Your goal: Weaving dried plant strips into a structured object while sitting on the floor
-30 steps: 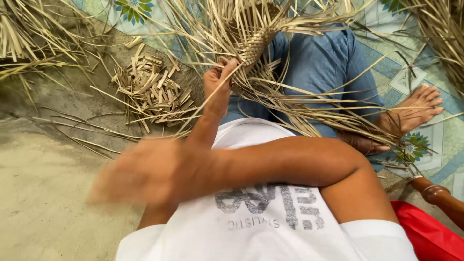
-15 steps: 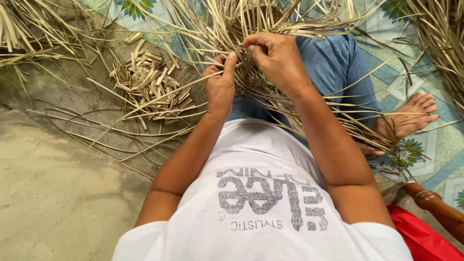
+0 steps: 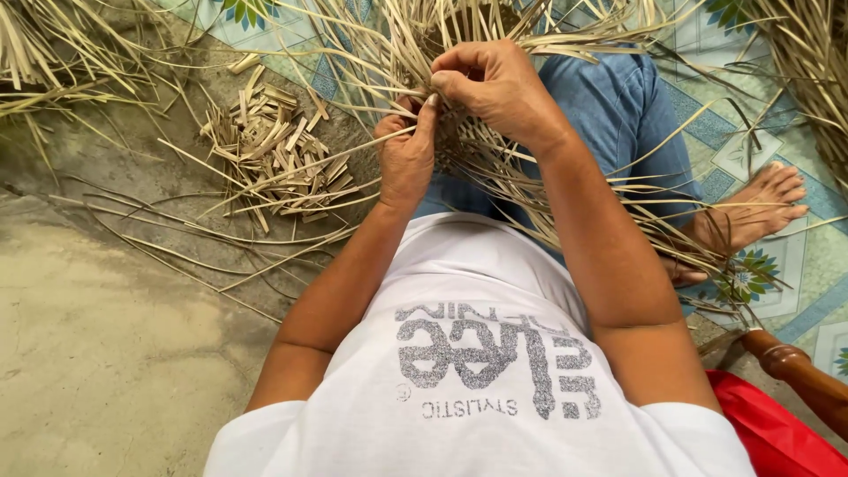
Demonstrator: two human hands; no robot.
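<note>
The fingers of the right hand (image 3: 499, 88) are curled tight and pinch thin dry strips at the top of a woven mat piece (image 3: 468, 146). The left hand (image 3: 405, 159) is just beside it, touching, with its thumb and fingers closed on a long strip (image 3: 291, 172) that sticks out to the left. The woven piece rests on the person's lap, over the blue pants (image 3: 618, 106), with loose strips spreading out all around. A pile of short cut bits (image 3: 269, 146) lies on the ground to the left. A bare foot (image 3: 755, 212) rests on the patterned floor at the right. A red cloth (image 3: 777, 433) is near, at the bottom right.
</note>
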